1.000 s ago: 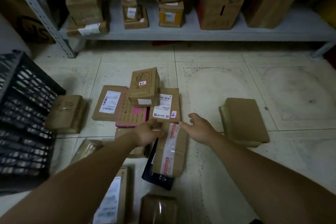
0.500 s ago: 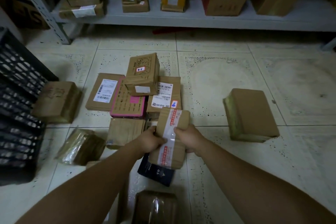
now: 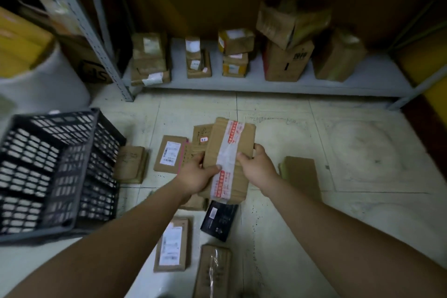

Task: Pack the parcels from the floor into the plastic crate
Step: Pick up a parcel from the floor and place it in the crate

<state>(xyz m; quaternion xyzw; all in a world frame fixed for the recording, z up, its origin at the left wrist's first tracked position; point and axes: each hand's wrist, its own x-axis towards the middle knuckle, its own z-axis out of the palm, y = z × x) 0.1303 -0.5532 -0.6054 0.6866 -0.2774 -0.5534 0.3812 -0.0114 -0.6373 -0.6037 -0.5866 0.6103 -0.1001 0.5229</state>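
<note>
Your left grip [image 3: 196, 176] and right grip [image 3: 257, 167] both hold the parcel [image 3: 217, 147] up; next, carry it left and into the crate [image 3: 96, 176]

"SF" logo on brown carton [image 3: 82, 63]; other labels too blurred.
</note>
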